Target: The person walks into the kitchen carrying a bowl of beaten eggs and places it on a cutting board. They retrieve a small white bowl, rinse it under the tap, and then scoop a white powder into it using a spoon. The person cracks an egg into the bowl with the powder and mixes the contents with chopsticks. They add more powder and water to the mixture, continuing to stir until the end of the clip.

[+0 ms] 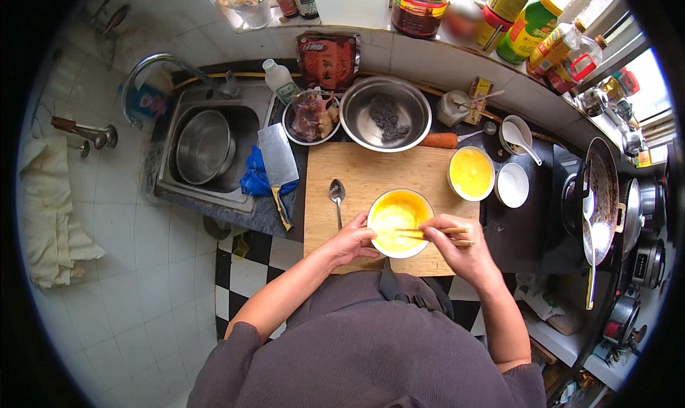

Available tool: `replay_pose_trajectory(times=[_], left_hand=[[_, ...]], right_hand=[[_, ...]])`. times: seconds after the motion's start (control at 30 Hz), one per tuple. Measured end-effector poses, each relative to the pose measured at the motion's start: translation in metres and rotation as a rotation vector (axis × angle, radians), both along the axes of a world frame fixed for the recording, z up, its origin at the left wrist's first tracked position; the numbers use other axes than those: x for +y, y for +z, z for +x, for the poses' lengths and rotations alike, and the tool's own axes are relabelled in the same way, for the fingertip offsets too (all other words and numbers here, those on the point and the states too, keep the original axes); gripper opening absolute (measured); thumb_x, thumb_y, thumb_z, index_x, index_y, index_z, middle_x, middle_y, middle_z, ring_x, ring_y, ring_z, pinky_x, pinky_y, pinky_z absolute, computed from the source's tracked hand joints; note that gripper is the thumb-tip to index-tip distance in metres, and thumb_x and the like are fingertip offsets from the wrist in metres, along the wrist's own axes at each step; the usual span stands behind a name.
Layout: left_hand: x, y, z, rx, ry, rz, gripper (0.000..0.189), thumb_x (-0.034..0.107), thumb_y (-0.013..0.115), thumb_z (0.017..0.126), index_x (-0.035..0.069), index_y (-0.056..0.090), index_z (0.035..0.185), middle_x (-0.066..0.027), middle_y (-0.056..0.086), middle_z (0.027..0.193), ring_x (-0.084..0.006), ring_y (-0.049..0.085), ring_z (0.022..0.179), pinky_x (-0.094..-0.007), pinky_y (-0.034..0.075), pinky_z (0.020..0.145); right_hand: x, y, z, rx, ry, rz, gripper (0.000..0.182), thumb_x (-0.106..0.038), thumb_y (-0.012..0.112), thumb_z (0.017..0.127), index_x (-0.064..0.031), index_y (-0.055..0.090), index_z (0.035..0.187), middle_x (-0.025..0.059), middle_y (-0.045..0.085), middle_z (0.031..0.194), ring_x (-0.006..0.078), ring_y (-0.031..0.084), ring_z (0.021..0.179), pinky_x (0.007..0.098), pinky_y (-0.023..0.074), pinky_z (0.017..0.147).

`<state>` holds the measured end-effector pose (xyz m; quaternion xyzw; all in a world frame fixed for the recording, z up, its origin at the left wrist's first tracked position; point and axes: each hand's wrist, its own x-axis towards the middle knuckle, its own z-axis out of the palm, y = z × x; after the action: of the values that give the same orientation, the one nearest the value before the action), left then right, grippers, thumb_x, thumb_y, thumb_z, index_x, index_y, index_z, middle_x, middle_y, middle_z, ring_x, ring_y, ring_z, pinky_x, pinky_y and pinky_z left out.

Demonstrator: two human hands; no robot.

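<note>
My left hand grips the rim and side of a white bowl at the front of a wooden cutting board. Yellow beaten egg fills part of this bowl. In my right hand is a pair of wooden chopsticks, their tips down in the egg. A second bowl, also holding yellow egg, rests at the board's right edge. On the board to the left of my bowl lies a metal spoon.
Behind the board stand a steel basin with dark bits inside and a bowl of bagged food. A cleaver lies beside the sink. A carrot, a small white bowl and a wok are to the right.
</note>
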<state>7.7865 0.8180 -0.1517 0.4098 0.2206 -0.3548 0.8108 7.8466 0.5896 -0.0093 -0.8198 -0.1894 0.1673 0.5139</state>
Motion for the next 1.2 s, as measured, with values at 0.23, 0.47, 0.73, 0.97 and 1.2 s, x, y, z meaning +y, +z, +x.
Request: replay_pose_trajectory(times=[0.23,0.47,0.73,0.97,1.2], left_hand=[[0.005,0.006,0.002,-0.016,-0.007,-0.009,0.065,0.009,0.054,0.08,0.013,0.027,0.139,-0.0114,0.052,0.124,-0.0236,0.062,0.102,-0.0412,0.056,0.079],[0.009,0.007,0.002,0.01,-0.012,-0.004,0.064,0.008,0.054,0.08,0.011,0.027,0.138,-0.0123,0.051,0.124,-0.0243,0.062,0.103,-0.0442,0.055,0.08],[0.008,0.004,0.004,-0.002,-0.009,-0.002,0.065,0.01,0.055,0.08,0.014,0.026,0.138,-0.0108,0.051,0.125,-0.0234,0.062,0.103,-0.0442,0.055,0.081],[0.011,0.006,0.002,0.008,0.02,0.0,0.063,0.009,0.054,0.08,0.012,0.028,0.138,-0.0117,0.052,0.124,-0.023,0.062,0.102,-0.0395,0.057,0.076],[0.013,0.008,0.002,-0.043,0.01,-0.005,0.063,0.009,0.055,0.08,0.011,0.028,0.137,-0.012,0.052,0.123,-0.0236,0.063,0.101,-0.0388,0.057,0.075]], right_hand=[[-0.005,0.012,0.004,0.109,0.038,-0.092,0.007,-0.003,0.063,0.085,0.0012,0.066,0.089,0.0119,0.068,0.076,0.0138,0.067,0.074,0.0293,0.052,0.064],[-0.012,-0.005,0.004,0.103,-0.032,-0.068,0.01,-0.004,0.06,0.087,0.0037,0.066,0.088,0.0089,0.067,0.075,0.0117,0.063,0.07,0.025,0.0493,0.065],[-0.003,0.002,0.007,0.094,-0.036,-0.063,0.011,-0.005,0.06,0.088,0.0035,0.066,0.088,0.0089,0.067,0.077,0.0116,0.063,0.071,0.0237,0.0497,0.066],[-0.011,0.005,0.011,0.236,-0.062,-0.121,0.013,-0.009,0.06,0.088,0.0023,0.067,0.088,0.0093,0.067,0.077,0.0126,0.064,0.072,0.025,0.0506,0.066],[-0.021,0.005,0.009,0.146,-0.121,-0.08,0.012,-0.006,0.058,0.088,0.0027,0.067,0.089,0.0085,0.067,0.072,0.013,0.066,0.069,0.0256,0.0505,0.064]])
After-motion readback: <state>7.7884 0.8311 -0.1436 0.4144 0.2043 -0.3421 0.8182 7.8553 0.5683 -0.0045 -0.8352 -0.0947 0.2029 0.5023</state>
